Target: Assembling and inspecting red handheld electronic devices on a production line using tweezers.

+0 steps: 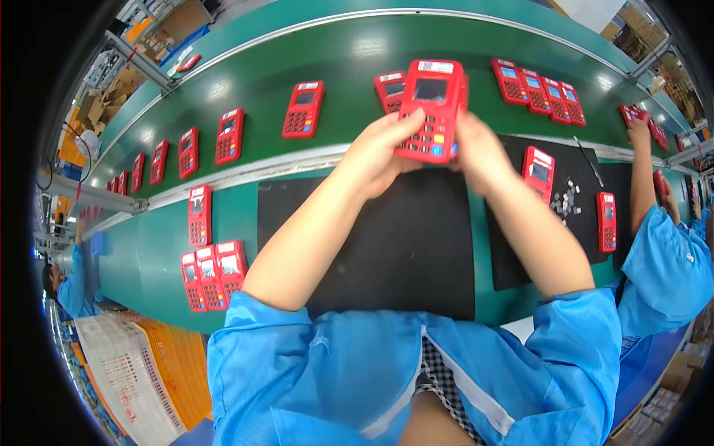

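Note:
A red card payment terminal (430,91) with a small screen and a keypad is held up over the conveyor's near edge. My left hand (378,151) is closed round its lower left side, thumb on the keypad. At its right edge my right hand (480,149) is closed against the casing; motion blurs that hand and its fingertips are hidden. A second red edge shows along the right side, perhaps another terminal behind; I cannot tell. Just left of the held terminal, another terminal (390,91) lies on the green belt, partly covered.
More terminals (303,110) lie along the green conveyor belt (342,67). A black mat (387,245) lies before me. Terminals (210,276) rest left of it. Right, a second mat (513,260) bears terminals, small pale pieces (567,202) and a pen-like tool (589,161). A co-worker's arm (641,175) reaches in.

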Tool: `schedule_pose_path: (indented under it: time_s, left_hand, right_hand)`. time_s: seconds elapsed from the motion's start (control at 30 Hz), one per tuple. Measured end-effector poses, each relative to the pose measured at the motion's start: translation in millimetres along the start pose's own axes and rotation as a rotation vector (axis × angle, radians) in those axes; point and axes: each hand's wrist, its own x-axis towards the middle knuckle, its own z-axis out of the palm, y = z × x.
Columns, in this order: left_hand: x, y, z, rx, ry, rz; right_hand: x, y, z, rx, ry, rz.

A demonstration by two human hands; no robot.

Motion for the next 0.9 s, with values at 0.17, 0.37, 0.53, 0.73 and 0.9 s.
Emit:
schedule_pose_path:
  time_s: [0.17,0.37,0.53,0.73,0.9]
  left_hand:
    - [-106.8,3.0,-36.3,0.691,0.071,0.201]
    - [-166.2,3.6,-47.1,1.657,0.012,0.348]
    - [-175.0,-0.6,-56.9,1.613,0.116,0.303]
    - [-187.3,-11.9,-70.8,1.714,0.167,0.367]
    - [-179.6,-20.1,-81.2,1.768,0.045,0.629]
  right_hand:
    - [-53.3,3.4,28.5,-0.402,-0.793,0.000]
    - [106.7,6.7,51.7,-1.066,0.134,-0.384]
    - [164.0,2.9,38.7,-1.140,0.142,-0.245]
    - [24.2,-30.1,87.5,-0.281,-0.276,-0.195]
    - [-45.1,10.2,94.5,-0.033,-0.390,0.251]
